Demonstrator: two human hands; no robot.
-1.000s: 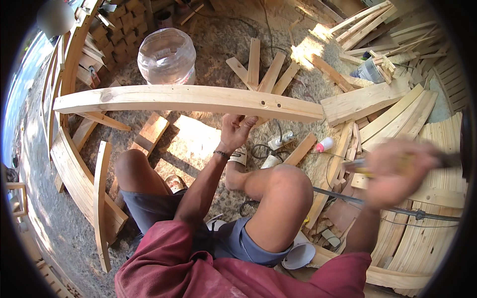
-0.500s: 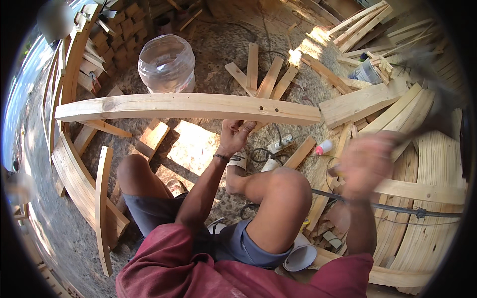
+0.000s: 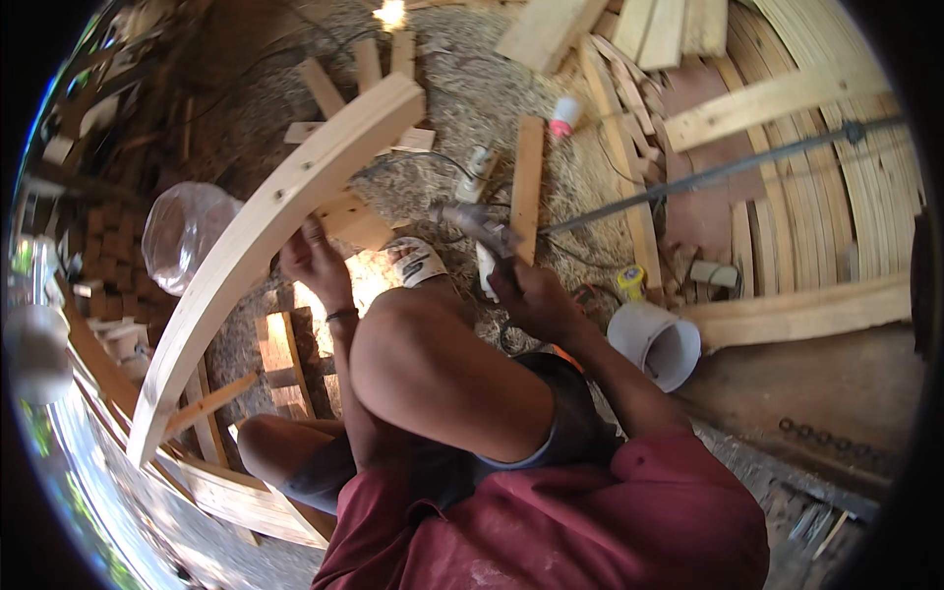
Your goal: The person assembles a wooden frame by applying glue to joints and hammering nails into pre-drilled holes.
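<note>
A pale curved wooden beam slants from upper middle to lower left, with two dark holes in its upper half. My left hand is closed against its underside, with some fingers hidden there. Close to that hand a short board sits under the beam; whether the two are joined I cannot tell. My right hand is wrapped round the handle of a hammer. The hammer's head is slightly blurred and points left, apart from the beam, above my bent knee.
A clear plastic-wrapped container stands behind the beam. Short boards lie beyond it. At right are stacked planks, a dark metal bar, a white bucket and a yellow tape measure. A pink-capped bottle lies on the shavings.
My view has turned to the right. The beam now slants steeply instead of lying nearly level. My right hand, blurred at far right before, has come inward with the hammer; the left stays at the beam.
</note>
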